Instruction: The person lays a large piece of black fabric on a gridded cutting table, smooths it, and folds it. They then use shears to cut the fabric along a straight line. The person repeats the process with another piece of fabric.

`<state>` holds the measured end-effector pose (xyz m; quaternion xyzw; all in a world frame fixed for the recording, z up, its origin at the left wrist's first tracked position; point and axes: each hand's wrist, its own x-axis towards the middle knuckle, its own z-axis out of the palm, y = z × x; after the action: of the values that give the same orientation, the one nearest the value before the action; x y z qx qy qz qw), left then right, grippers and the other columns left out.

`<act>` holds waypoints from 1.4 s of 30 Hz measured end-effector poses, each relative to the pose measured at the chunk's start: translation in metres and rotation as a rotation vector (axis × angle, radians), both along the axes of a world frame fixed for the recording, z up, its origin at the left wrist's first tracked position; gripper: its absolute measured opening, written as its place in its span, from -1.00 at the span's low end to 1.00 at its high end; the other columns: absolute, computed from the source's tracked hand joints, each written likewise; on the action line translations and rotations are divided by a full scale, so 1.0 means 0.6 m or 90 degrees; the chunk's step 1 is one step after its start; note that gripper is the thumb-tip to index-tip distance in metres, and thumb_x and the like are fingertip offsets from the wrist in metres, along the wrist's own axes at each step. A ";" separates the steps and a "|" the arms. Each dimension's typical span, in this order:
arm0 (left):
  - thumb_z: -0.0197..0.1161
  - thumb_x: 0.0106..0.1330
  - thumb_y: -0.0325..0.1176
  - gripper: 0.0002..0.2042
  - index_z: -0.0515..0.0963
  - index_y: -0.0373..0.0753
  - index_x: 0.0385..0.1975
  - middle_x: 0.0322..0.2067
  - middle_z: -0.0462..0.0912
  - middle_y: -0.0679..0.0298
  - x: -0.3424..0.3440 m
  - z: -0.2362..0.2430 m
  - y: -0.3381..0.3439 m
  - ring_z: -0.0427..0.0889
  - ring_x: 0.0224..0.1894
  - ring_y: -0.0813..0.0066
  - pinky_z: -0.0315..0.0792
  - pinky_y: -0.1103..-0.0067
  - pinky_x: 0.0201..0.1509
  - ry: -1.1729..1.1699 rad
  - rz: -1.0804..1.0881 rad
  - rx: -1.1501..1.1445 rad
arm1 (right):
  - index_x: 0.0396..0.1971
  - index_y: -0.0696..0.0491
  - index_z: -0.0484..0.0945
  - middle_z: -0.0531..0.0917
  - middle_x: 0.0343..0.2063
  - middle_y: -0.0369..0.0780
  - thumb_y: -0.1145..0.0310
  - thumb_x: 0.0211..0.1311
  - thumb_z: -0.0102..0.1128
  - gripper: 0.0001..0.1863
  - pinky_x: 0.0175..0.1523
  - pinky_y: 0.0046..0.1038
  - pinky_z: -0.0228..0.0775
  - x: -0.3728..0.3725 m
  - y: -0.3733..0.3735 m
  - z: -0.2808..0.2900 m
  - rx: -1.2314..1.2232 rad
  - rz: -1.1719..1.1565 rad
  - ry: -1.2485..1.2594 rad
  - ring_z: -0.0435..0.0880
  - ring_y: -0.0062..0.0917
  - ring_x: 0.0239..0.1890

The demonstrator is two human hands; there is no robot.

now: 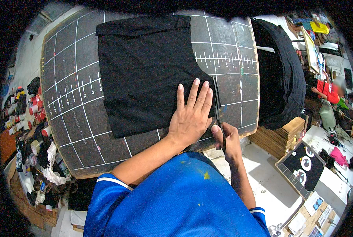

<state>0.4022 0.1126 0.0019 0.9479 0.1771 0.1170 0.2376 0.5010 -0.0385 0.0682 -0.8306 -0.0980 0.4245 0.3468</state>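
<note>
A folded piece of black fabric (144, 59) lies on a dark gridded board (73, 146). My left hand (187, 118) rests on the fabric's lower right part, fingers stretched out and slightly apart, pointing away from me. My right hand (229, 144) grips black scissors (217, 104) at the handles, just right of my left hand. The long blades point up along the right edge of the fabric, partly hidden against the black cloth.
A pile of black cloth (283, 87) sits right of the board, above stacked brown sheets (271, 134). A small board with a black printed piece (303, 158) is lower right. A person in red (330, 93) is beyond. Cluttered spools (36, 110) lie at left.
</note>
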 end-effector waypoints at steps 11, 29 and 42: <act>0.36 0.36 0.07 -0.11 0.30 -0.39 0.59 0.68 0.17 -0.02 -0.001 0.001 0.001 -0.03 0.75 -0.15 -0.17 -0.29 0.71 0.007 0.002 0.025 | -0.31 0.19 0.73 0.71 -0.47 -0.33 -0.11 0.45 0.48 -0.44 -0.32 -0.51 0.38 -0.002 0.018 0.012 0.011 -0.019 0.011 0.57 -0.71 -0.41; 0.40 0.33 0.09 -0.08 0.31 -0.37 0.59 0.67 0.21 0.01 0.000 0.004 0.003 -0.02 0.75 -0.13 -0.19 -0.30 0.71 0.015 -0.001 0.026 | -0.43 0.11 0.65 0.62 -0.51 -0.37 -0.20 0.42 0.47 -0.40 -0.33 -0.50 0.32 0.011 0.018 0.002 0.014 0.020 0.003 0.50 -0.69 -0.41; 0.41 0.34 0.02 -0.06 0.23 -0.39 0.62 0.70 0.11 0.01 -0.002 0.001 0.003 -0.11 0.77 -0.13 -0.27 -0.30 0.72 -0.006 -0.004 -0.030 | -0.43 0.07 0.62 0.57 -0.54 -0.42 -0.21 0.43 0.46 -0.42 -0.43 -0.53 0.20 0.012 0.010 0.001 0.009 -0.028 0.036 0.41 -0.73 -0.52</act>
<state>0.4012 0.1145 0.0023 0.9421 0.1753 0.1166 0.2608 0.5085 -0.0325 0.0690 -0.8180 -0.0732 0.4392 0.3641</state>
